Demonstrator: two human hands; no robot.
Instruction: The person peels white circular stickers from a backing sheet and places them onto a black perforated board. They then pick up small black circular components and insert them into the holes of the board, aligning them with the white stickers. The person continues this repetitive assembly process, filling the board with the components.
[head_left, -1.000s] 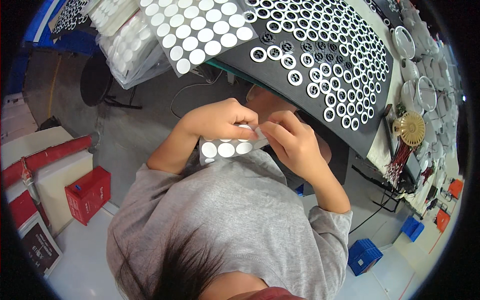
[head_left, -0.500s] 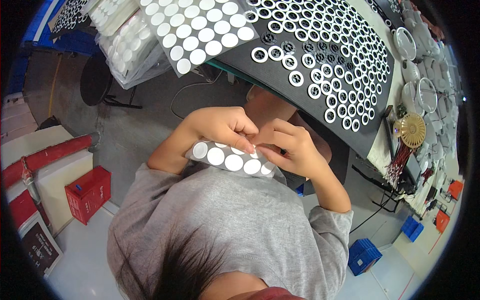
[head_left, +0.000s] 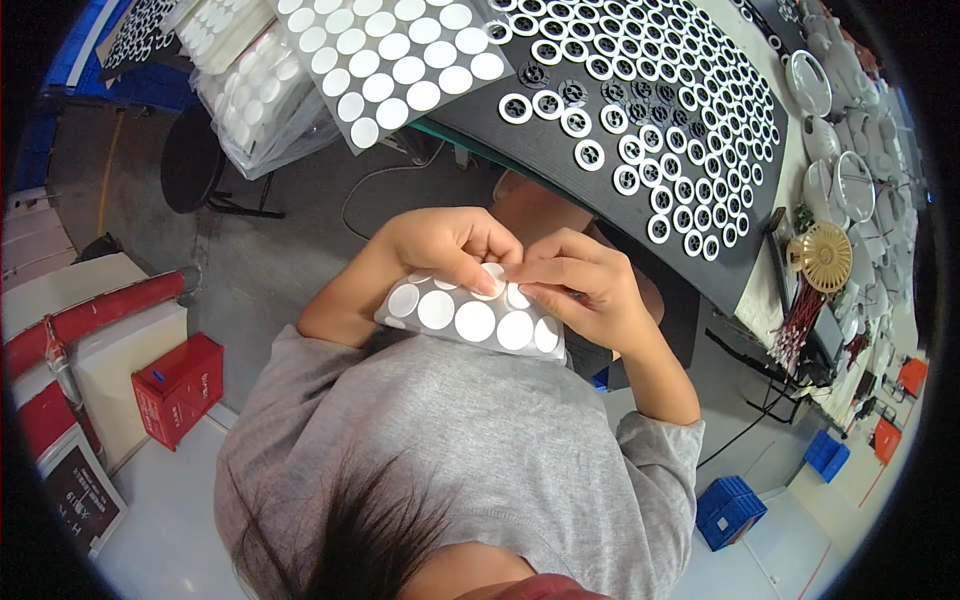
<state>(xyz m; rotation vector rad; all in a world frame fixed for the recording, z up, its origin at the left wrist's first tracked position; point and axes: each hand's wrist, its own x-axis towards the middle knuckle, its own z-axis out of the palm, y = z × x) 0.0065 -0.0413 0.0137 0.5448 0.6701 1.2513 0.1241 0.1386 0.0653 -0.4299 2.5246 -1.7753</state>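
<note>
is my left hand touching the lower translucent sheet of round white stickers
Touching: the head view shows your left hand holding that translucent sticker sheet, thumb across it.

Looks papery and matt on the white discs (head_left: 475,321), slightly glossy on their backing sheet (head_left: 497,346); reads as soft, matt cloth in the grey shirt (head_left: 460,430), dull on the black tabletop (head_left: 540,150), crinkled shiny plastic in the clear bag (head_left: 298,125).

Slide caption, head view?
Left hand holds a sheet of white discs, right hand touching it, beside a table of white-ringed parts.
</note>
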